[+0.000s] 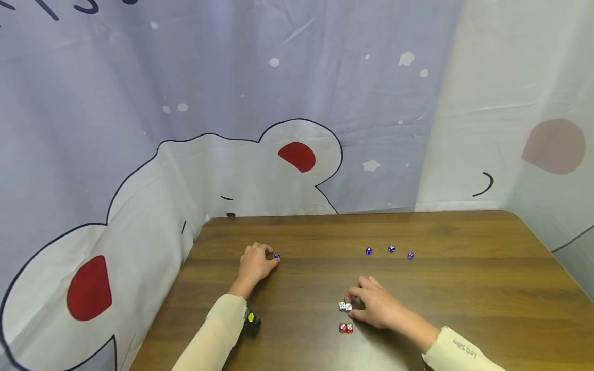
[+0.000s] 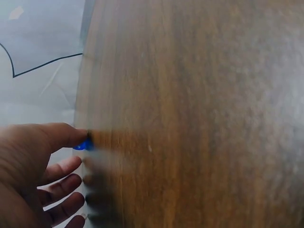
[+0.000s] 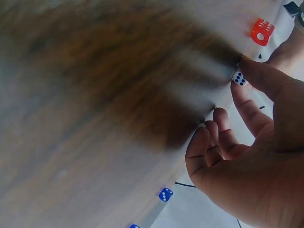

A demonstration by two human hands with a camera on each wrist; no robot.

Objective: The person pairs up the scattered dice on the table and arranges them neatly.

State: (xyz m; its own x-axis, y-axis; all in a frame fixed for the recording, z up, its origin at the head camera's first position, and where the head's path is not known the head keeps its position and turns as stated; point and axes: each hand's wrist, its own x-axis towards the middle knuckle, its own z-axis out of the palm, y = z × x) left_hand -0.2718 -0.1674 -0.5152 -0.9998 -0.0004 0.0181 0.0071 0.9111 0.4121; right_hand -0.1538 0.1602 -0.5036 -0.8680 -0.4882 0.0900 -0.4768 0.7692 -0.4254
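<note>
At the left of the table, my left hand is around a blue die. In the left wrist view the thumb touches the blue die, while the other fingers are spread below it with a small gap. Near the middle, my right hand pinches a white die between thumb and index finger; the right wrist view shows this white die too. Against its left side sits another white die. Two red dice lie side by side just nearer to me.
Three more blue dice lie spread out at the back right of the wooden table. A printed curtain hangs behind the table's far edge and along its sides. A black band with a device is on my left wrist.
</note>
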